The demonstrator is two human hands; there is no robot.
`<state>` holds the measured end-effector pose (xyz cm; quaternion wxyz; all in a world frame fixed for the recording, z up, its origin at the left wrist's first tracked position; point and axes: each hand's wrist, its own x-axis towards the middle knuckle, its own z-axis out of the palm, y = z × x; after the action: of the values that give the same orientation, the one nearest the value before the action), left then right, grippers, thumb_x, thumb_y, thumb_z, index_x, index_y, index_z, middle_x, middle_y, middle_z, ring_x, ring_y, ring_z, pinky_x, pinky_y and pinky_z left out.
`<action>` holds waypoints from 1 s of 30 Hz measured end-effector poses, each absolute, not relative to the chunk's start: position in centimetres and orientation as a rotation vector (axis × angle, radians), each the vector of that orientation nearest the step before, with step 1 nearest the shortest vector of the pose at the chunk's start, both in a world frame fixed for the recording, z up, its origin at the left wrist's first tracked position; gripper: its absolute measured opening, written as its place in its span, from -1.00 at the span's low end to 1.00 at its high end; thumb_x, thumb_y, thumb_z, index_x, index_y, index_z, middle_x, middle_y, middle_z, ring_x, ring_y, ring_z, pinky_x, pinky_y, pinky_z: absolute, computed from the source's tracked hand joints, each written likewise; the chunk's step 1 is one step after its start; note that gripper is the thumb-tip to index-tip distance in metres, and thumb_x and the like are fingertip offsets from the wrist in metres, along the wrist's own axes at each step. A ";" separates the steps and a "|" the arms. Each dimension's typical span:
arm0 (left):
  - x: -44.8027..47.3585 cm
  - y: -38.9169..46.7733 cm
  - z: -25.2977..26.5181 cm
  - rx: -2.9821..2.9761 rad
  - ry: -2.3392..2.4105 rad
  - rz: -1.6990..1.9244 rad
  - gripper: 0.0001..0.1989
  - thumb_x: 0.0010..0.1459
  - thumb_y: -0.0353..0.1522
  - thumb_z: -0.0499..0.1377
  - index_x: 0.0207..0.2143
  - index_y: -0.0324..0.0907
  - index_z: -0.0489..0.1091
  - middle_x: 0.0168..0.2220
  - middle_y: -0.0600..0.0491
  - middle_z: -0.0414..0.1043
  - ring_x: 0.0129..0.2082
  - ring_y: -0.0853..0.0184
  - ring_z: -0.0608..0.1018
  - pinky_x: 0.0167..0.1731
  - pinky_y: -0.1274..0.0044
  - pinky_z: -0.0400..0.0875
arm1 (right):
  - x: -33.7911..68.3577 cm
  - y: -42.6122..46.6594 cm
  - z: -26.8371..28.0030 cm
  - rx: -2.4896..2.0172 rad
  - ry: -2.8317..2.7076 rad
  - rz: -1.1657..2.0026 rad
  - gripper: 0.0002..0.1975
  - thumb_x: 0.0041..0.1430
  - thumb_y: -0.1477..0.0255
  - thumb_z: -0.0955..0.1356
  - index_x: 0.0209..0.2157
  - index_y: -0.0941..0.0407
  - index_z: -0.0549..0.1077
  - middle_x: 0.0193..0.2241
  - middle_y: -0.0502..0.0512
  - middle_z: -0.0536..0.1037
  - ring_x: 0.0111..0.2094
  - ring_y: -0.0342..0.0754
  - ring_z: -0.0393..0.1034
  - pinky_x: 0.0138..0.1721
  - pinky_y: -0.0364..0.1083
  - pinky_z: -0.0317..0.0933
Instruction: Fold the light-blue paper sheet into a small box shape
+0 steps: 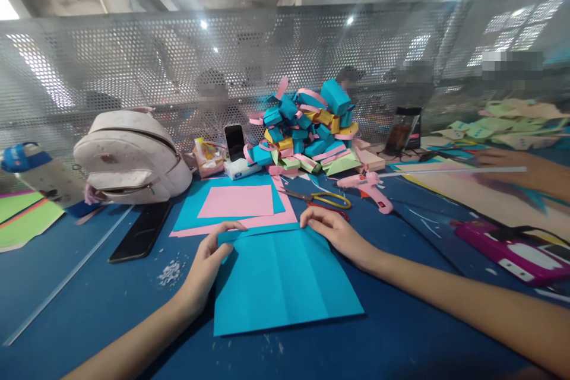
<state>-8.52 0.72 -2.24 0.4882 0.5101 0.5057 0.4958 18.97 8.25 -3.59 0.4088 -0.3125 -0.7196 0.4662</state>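
Though creased, blue paper [285, 285] crosswise.

Matt, creased blue paper sheet [285, 285] at centre; from it, perforated metal screen [271, 50] at 12 o'clock, smooth pink plastic glue gun [373, 189] between 1 and 2, glossy black phone [141, 231] at 10.

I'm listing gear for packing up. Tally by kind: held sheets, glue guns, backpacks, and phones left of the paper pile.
Held blue sheet: 1
Glue gun: 1
Backpack: 1
Phones: 2 (flat phone, upright phone)
Total: 5
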 end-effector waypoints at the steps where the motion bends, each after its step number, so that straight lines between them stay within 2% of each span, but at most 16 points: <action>1: -8.5 0.7 -2.3 1.245 1.234 1.198 -0.73 0.08 -0.26 0.21 -0.13 -0.09 0.40 -0.28 0.14 0.42 -0.46 0.40 0.41 -0.45 0.61 0.31 | 19.0 8.2 -3.5 -0.800 -1.814 1.178 -0.82 0.27 0.33 0.28 -0.36 0.11 0.43 -0.33 0.03 0.43 -0.25 -0.04 0.32 -0.16 -0.10 0.15; 4: -8.6 0.8 -2.5 1.251 1.250 1.179 -0.71 0.12 -0.18 0.21 -0.14 -0.10 0.39 -0.33 0.12 0.40 -0.46 0.37 0.41 -0.46 0.59 0.32 | 18.9 7.9 -3.4 -0.830 -1.843 1.182 -0.82 0.28 0.31 0.28 -0.30 0.11 0.44 -0.28 0.04 0.45 -0.19 -0.01 0.34 -0.10 -0.07 0.16; 7: -8.6 0.9 -2.5 1.276 1.282 1.189 -0.70 0.13 -0.14 0.22 -0.16 -0.11 0.42 -0.26 0.09 0.42 -0.41 0.34 0.43 -0.42 0.58 0.33 | 18.8 7.9 -3.5 -0.773 -1.929 1.163 -0.83 0.22 0.31 0.35 -0.20 0.09 0.44 -0.18 0.06 0.48 -0.09 0.01 0.36 -0.03 -0.05 0.18; 11: -8.8 1.2 -2.6 1.319 1.334 1.211 -0.72 0.12 -0.16 0.23 -0.19 -0.12 0.45 -0.14 0.05 0.45 -0.28 0.28 0.47 -0.33 0.57 0.35 | 18.8 8.0 -4.2 -0.699 -2.029 1.100 -0.65 0.08 0.36 0.47 -0.09 0.06 0.42 -0.06 0.07 0.48 0.02 0.03 0.35 0.07 -0.03 0.17; 13: -8.9 1.3 -2.7 1.336 1.360 1.211 -0.73 0.12 -0.17 0.23 -0.19 -0.13 0.45 -0.16 0.05 0.46 -0.28 0.27 0.47 -0.34 0.57 0.35 | 18.8 8.0 -4.5 -0.734 -2.041 1.076 -0.63 0.08 0.39 0.46 -0.06 0.05 0.41 -0.07 0.08 0.49 -0.01 0.02 0.38 0.02 -0.03 0.23; 17: -9.1 1.4 -3.0 1.362 1.387 1.189 -0.72 0.13 -0.18 0.20 -0.17 -0.13 0.45 -0.27 0.06 0.47 -0.38 0.28 0.48 -0.42 0.56 0.36 | 18.8 7.8 -4.6 -0.828 -2.064 0.947 -0.73 0.18 0.41 0.37 -0.06 0.05 0.44 -0.13 0.10 0.54 -0.10 0.02 0.44 -0.08 -0.04 0.29; 22: -9.2 1.5 -3.1 1.446 1.409 1.198 -0.75 0.10 -0.22 0.20 -0.21 -0.15 0.47 -0.16 0.03 0.47 -0.36 0.29 0.50 -0.41 0.56 0.36 | 19.1 7.7 -4.1 -0.860 -2.152 0.771 -0.77 0.29 0.37 0.29 -0.05 -0.02 0.49 -0.06 0.03 0.55 -0.06 0.03 0.44 -0.03 -0.04 0.26; 27: -8.8 1.6 -2.6 1.567 1.417 1.203 -0.83 0.03 -0.30 0.25 -0.28 -0.13 0.50 -0.21 0.05 0.50 -0.17 0.21 0.51 -0.21 0.52 0.37 | 19.3 7.8 -4.1 -0.864 -2.147 0.737 -0.77 0.26 0.36 0.34 -0.06 -0.02 0.50 -0.09 0.01 0.56 -0.06 0.01 0.44 -0.03 -0.06 0.25; 30: -8.5 1.5 -2.2 1.621 1.403 1.199 -0.83 0.03 -0.28 0.26 -0.29 -0.11 0.50 -0.19 0.05 0.52 -0.08 0.17 0.49 -0.09 0.48 0.35 | 19.2 7.8 -4.3 -0.894 -2.141 0.725 -0.75 0.16 0.34 0.42 -0.09 0.00 0.51 -0.19 0.02 0.58 -0.19 0.01 0.47 -0.18 -0.08 0.29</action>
<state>-8.53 1.54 -2.21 0.3359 0.6216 0.5379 0.4599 19.23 7.84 -4.25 0.3483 -0.3447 -0.8257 0.2796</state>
